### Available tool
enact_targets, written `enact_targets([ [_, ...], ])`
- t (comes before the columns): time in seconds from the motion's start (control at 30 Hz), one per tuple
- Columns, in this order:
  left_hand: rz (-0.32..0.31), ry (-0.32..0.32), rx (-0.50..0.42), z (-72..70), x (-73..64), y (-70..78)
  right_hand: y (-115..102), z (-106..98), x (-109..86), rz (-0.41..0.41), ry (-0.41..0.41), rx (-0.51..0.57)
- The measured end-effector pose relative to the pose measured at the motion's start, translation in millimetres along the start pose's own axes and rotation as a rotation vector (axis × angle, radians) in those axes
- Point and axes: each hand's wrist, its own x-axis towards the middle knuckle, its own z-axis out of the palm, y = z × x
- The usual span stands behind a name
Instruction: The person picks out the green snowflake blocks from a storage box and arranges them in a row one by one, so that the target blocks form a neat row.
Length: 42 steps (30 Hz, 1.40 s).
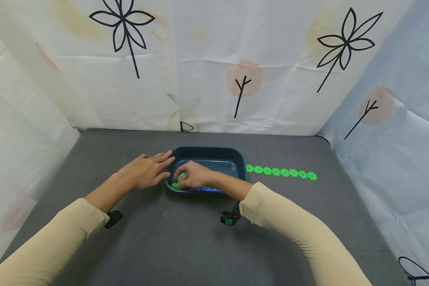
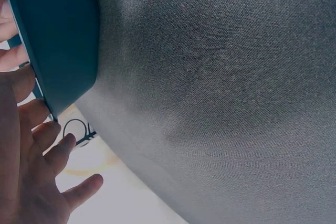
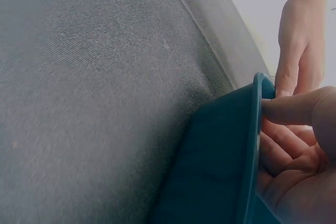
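Observation:
A dark teal plastic tray sits on the grey table. My left hand touches its left rim, fingers extended; in the left wrist view the fingertips lie along the edge. My right hand reaches down into the tray's front left part, its fingers bent. Close to those fingers lie green flower-shaped plastic pieces, and blue pieces show below the wrist. Whether the right fingers pinch a piece cannot be made out; the tray wall hides their tips in the right wrist view.
A row of several green flower-shaped pieces runs rightward over the table from the tray's right side. White cloth printed with leaves and trees hangs behind and along both sides. Both wrists wear dark straps.

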Motion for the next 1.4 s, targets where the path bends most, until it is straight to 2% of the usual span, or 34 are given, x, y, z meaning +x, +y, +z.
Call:
enact_targets([
  [0.33,-0.023,-0.01,-0.008,0.2,1.7,0.3,11,-16,-24.2,-0.031,0.019,0.001],
  [0.6,-0.038,-0.015,-0.003,-1.1,2.0,1.4,26,-43,-63.7,-0.031,0.045,-0.004],
  [0.93,-0.023,-0.001,-0.008,-0.2,1.0,2.9,47,-80,-119.2,-0.02,0.087,-0.007],
  [1.1,-0.023,0.001,-0.012,-0.9,0.9,4.0,59,-104,-153.2,0.012,0.17,-0.005],
  [1.27,-0.024,-0.004,-0.016,-1.5,1.1,4.4,77,-121,-189.0,0.09,0.304,-0.034],
  [1.4,-0.028,-0.007,-0.02,-1.6,0.6,4.5,90,-130,-216.1,0.122,0.402,-0.046],
])
